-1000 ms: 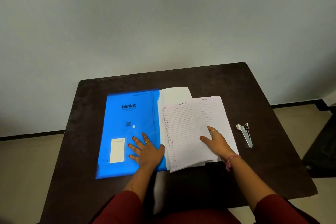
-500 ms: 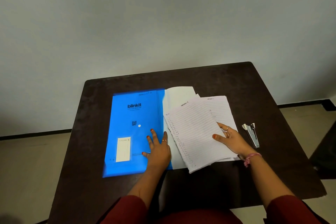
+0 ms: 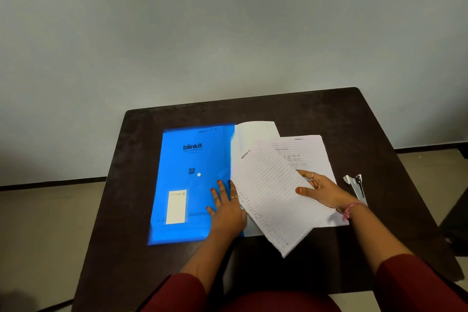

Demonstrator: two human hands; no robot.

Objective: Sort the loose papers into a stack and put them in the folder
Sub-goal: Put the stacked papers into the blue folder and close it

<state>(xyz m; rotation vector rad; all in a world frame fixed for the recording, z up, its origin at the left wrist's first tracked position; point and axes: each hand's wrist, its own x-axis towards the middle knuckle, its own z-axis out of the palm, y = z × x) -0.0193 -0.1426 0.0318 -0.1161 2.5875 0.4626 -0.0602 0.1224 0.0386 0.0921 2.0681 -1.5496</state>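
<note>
Left hand (image 3: pixel 225 210) flat; right hand (image 3: pixel 321 191) pinching.

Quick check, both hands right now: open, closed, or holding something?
Left hand: open, fingers spread, pressing flat on the blue folder.
Right hand: gripping the tilted lined sheet, thumb on top.

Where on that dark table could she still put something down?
Bare table runs along the far edge behind the blue folder, down the left side beside it, and behind the stapler at the right. The middle is crowded: folder, lined papers, left hand, right hand.
</note>
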